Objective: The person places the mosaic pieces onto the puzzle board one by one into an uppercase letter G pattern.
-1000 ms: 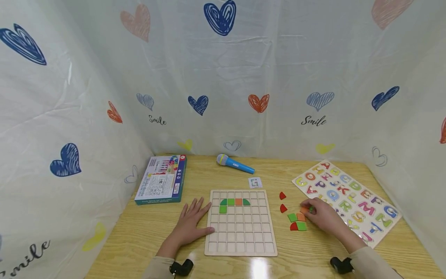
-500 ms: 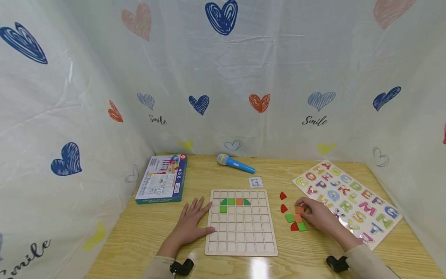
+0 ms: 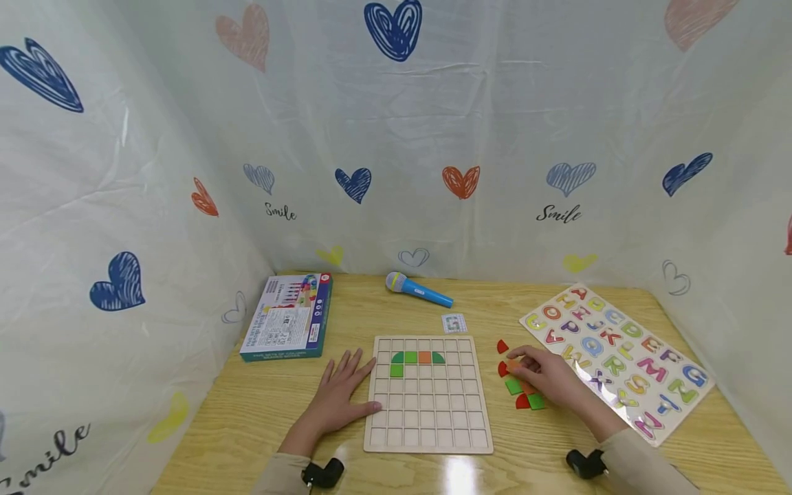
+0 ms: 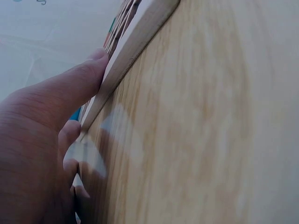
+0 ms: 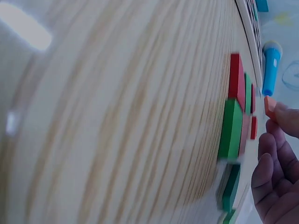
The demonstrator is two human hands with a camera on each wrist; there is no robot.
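Currently, the right hand (image 3: 549, 375) pinches an orange tile (image 5: 269, 107) between thumb and fingertips, other tiles (image 5: 231, 128) below them; the left hand (image 3: 336, 404) rests, fingers spread, its thumb touching the board (image 3: 427, 420)

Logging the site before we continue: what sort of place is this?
Probably a play or learning corner: heart-printed sheeting hangs behind a gridded board and an alphabet board.

A curtained-off play booth here: heart-printed sheeting (image 3: 396, 137) round 3 sides, wood-grain table (image 3: 359, 313), alphabet board (image 3: 652, 394) on top.
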